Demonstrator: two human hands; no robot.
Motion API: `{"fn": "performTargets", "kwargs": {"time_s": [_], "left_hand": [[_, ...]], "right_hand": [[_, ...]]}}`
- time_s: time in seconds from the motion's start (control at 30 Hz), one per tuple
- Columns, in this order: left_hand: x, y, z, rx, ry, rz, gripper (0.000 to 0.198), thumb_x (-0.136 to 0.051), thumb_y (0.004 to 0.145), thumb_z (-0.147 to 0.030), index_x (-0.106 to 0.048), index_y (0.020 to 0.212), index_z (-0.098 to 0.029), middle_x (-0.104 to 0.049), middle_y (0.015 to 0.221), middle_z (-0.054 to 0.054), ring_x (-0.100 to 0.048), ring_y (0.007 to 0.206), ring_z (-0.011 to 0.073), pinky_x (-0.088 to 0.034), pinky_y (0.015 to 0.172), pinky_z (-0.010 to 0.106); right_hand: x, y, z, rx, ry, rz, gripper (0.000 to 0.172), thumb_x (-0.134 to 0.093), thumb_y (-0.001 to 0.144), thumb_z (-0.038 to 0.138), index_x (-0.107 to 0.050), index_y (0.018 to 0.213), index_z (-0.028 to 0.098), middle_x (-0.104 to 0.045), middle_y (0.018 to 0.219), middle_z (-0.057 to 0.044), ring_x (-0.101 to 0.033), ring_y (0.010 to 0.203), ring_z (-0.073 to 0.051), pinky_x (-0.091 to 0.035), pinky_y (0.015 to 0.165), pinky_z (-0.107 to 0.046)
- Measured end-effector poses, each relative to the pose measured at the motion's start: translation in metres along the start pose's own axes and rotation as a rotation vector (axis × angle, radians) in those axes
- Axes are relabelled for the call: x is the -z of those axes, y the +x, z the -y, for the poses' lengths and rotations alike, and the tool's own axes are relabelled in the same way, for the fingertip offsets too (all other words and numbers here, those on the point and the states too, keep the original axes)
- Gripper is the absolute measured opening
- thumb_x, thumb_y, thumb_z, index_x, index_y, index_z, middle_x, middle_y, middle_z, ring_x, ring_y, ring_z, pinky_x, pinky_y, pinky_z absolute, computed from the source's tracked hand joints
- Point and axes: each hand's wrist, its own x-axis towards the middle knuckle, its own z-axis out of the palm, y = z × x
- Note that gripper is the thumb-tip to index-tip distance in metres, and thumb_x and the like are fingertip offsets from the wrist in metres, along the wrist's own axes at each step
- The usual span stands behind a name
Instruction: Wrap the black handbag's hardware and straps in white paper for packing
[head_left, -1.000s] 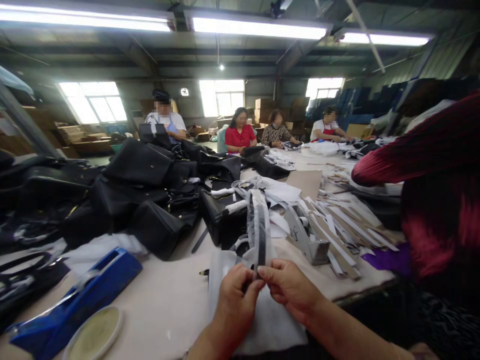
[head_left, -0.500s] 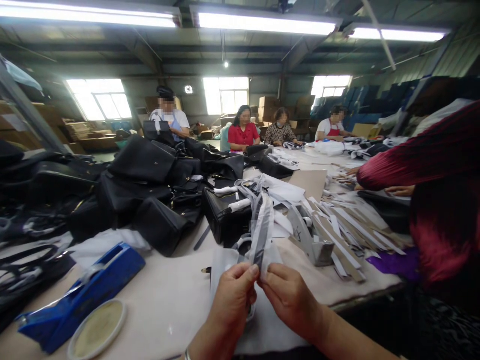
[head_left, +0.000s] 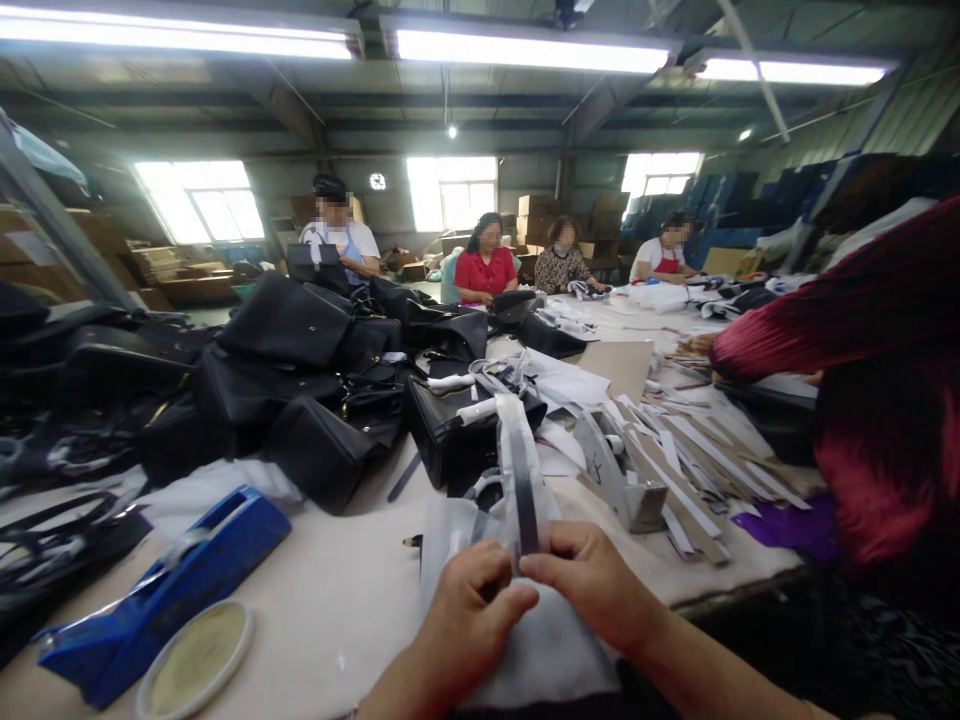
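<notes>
A dark strap in a translucent white wrapper (head_left: 523, 480) rises between my hands and bends over toward the back. My right hand (head_left: 596, 585) pinches it near its lower end, thumb on top. Beside it, my left hand (head_left: 480, 610) is curled at the strap's left edge, its thumb a little away from the bent fingers; its fingertips are partly hidden. Under both hands lies a sheet of translucent white wrapping (head_left: 551, 645). Just behind stands a black handbag (head_left: 442, 430) with white-wrapped handle parts.
Black bags (head_left: 285, 320) are heaped at the left. A blue tape dispenser (head_left: 172, 590) and a round lid (head_left: 196, 655) lie front left. To the right are a grey metal dispenser (head_left: 622, 475) and loose strips (head_left: 690, 460). A co-worker's red-black sleeve (head_left: 847, 300) reaches in from the right.
My left thumb has come off the strap and moved right and down. The right hand has risen slightly along the strap. The strap now stands more curved and shows its dark face.
</notes>
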Motion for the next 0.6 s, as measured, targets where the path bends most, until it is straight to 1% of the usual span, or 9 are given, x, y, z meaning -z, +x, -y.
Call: {"fn": "performTargets", "kwargs": {"time_s": [0.07, 0.13, 0.2, 0.27, 0.33, 0.4, 0.5, 0.53, 0.6], "left_hand": [[-0.001, 0.003, -0.001, 0.259, -0.357, 0.019, 0.034, -0.066, 0.082, -0.044, -0.052, 0.068, -0.017, -0.035, 0.057, -0.005, -0.032, 0.05, 0.0087, -0.025, 0.049, 0.023], [-0.005, 0.007, -0.001, 0.425, -0.668, -0.028, 0.039, -0.071, 0.077, -0.049, -0.048, 0.071, -0.019, -0.028, 0.054, -0.009, -0.022, 0.046, 0.0064, -0.018, 0.045, 0.021], [-0.011, 0.01, 0.0, 0.495, -0.841, -0.101, 0.044, -0.08, 0.069, -0.046, -0.046, 0.073, -0.019, -0.026, 0.054, -0.011, -0.018, 0.047, 0.0054, -0.015, 0.044, 0.02], [-0.016, 0.012, 0.001, 0.515, -0.909, -0.146, 0.043, -0.083, 0.065, -0.042, -0.047, 0.074, -0.019, -0.028, 0.054, -0.011, -0.018, 0.046, 0.005, -0.016, 0.044, 0.02], [-0.017, 0.011, 0.0, 0.492, -0.871, -0.189, 0.04, -0.081, 0.068, -0.044, -0.051, 0.073, -0.018, -0.03, 0.053, -0.01, -0.02, 0.045, 0.0052, -0.017, 0.043, 0.02], [-0.015, 0.008, -0.002, 0.403, -0.67, -0.241, 0.032, -0.075, 0.075, -0.044, -0.058, 0.072, -0.017, -0.035, 0.054, -0.007, -0.028, 0.046, 0.0068, -0.021, 0.045, 0.021], [-0.011, 0.001, -0.007, 0.131, -0.186, -0.296, 0.023, -0.068, 0.084, -0.037, -0.072, 0.073, -0.017, -0.048, 0.062, 0.0, -0.045, 0.058, 0.012, -0.033, 0.055, 0.023], [-0.01, -0.001, -0.008, 0.035, -0.049, -0.298, 0.021, -0.066, 0.086, -0.034, -0.075, 0.075, -0.018, -0.05, 0.065, 0.001, -0.048, 0.062, 0.0134, -0.036, 0.059, 0.024], [-0.009, -0.005, -0.009, -0.098, 0.105, -0.285, 0.018, -0.064, 0.088, -0.03, -0.078, 0.08, -0.02, -0.053, 0.066, 0.003, -0.049, 0.064, 0.0145, -0.037, 0.062, 0.026]], "right_hand": [[-0.001, -0.001, -0.001, 0.302, -0.386, -0.034, 0.025, -0.063, 0.088, 0.025, -0.061, 0.065, 0.015, -0.054, 0.065, -0.001, -0.049, 0.06, -0.012, -0.035, 0.056, -0.025], [-0.001, -0.001, -0.007, 0.581, -0.697, -0.044, 0.027, -0.05, 0.093, 0.016, -0.061, 0.069, 0.015, -0.055, 0.069, -0.003, -0.049, 0.063, -0.014, -0.033, 0.058, -0.027], [0.0, -0.001, -0.015, 0.777, -0.911, -0.053, 0.032, -0.042, 0.095, 0.011, -0.06, 0.069, 0.015, -0.053, 0.067, -0.004, -0.045, 0.061, -0.014, -0.03, 0.057, -0.029], [0.001, -0.001, -0.019, 0.837, -0.975, -0.056, 0.033, -0.04, 0.096, 0.01, -0.059, 0.07, 0.015, -0.052, 0.067, -0.004, -0.043, 0.062, -0.015, -0.029, 0.058, -0.03], [0.004, -0.002, -0.016, 0.729, -0.834, -0.021, 0.027, -0.046, 0.095, 0.015, -0.059, 0.072, 0.015, -0.052, 0.071, -0.004, -0.045, 0.066, -0.014, -0.032, 0.06, -0.029], [0.007, -0.002, -0.01, 0.472, -0.511, 0.063, 0.024, -0.057, 0.092, 0.028, -0.059, 0.073, 0.015, -0.05, 0.071, -0.002, -0.044, 0.064, -0.013, -0.033, 0.059, -0.027], [0.009, 0.001, 0.0, 0.001, 0.1, 0.15, 0.038, -0.069, 0.082, 0.051, -0.06, 0.076, 0.014, -0.036, 0.057, 0.006, -0.028, 0.048, -0.006, -0.022, 0.045, -0.022], [0.008, 0.002, 0.001, -0.12, 0.254, 0.156, 0.042, -0.071, 0.078, 0.054, -0.061, 0.078, 0.014, -0.032, 0.054, 0.008, -0.021, 0.045, -0.005, -0.016, 0.043, -0.022], [0.005, 0.005, 0.003, -0.256, 0.435, 0.113, 0.043, -0.078, 0.072, 0.052, -0.06, 0.076, 0.014, -0.028, 0.05, 0.011, -0.014, 0.042, -0.004, -0.01, 0.041, -0.022]]}}
